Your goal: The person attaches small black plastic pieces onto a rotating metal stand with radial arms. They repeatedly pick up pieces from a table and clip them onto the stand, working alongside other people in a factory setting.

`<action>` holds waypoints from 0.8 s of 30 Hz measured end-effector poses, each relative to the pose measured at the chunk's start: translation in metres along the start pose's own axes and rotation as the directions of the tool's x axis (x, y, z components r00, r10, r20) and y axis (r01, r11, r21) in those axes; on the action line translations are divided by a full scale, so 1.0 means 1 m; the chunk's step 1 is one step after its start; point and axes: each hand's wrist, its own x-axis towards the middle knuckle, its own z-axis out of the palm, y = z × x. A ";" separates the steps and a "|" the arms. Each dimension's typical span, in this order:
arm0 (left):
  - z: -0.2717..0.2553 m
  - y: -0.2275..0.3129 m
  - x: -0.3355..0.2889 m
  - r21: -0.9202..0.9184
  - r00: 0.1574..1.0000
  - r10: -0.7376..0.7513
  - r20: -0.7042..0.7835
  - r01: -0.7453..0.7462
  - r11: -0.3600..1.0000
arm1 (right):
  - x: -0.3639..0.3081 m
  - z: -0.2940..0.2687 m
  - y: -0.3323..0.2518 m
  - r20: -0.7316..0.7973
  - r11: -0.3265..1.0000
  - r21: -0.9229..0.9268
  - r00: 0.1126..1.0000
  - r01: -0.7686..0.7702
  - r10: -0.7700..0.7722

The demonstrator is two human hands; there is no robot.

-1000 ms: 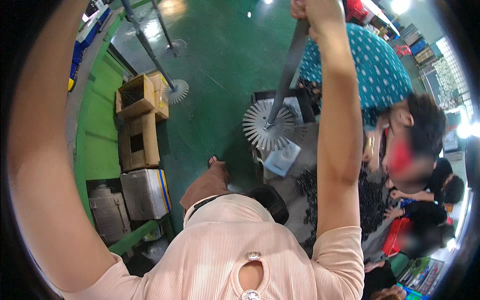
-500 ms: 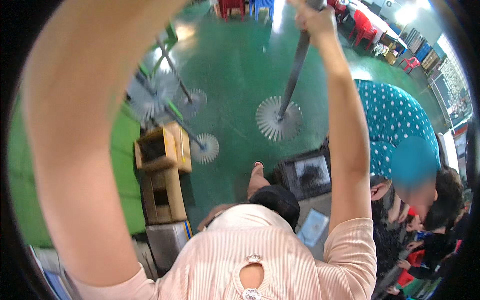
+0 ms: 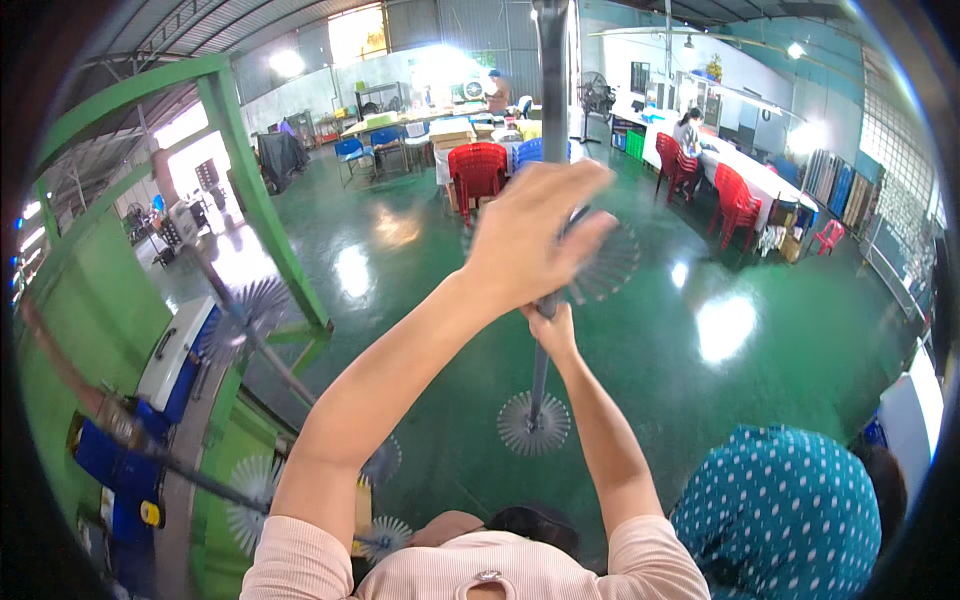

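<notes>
In front of me stands a tall grey metal pole (image 3: 553,90), with a slotted round disc (image 3: 534,425) low on it. A second slotted disc (image 3: 612,262) shows partly behind my hands. My right hand (image 3: 553,328) is wrapped round the pole between these discs. Higher up, my left hand (image 3: 540,230) lies across the front of the pole, slightly blurred, its fingers stretched out and thumb apart. Whether its palm touches the pole I cannot tell.
At the left are more poles with slotted discs (image 3: 245,320) by a green frame (image 3: 265,200). A person in a teal dotted top (image 3: 780,515) bends close at my right. Farther off stand stacked red chairs (image 3: 478,172) and a long white table (image 3: 760,180).
The view has tilted up to show the hall. My left hand, out of sight earlier with its arm raised, now shows at the pole. My right hand still holds the pole.
</notes>
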 end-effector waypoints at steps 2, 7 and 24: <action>0.006 -0.054 -0.004 -0.046 0.964 -0.085 -0.253 0.075 0.996 | 0.023 0.001 0.032 0.021 0.996 0.034 0.997 -0.077 0.076; 0.037 -0.182 -0.004 -0.511 0.755 -0.649 0.096 0.597 0.618 | 0.100 0.028 0.123 0.059 0.987 0.159 0.998 -0.018 0.008; 0.108 -0.408 -0.101 -0.718 0.149 -0.988 -0.029 0.685 0.124 | 0.352 0.049 0.378 0.944 0.634 -0.289 0.323 0.717 0.065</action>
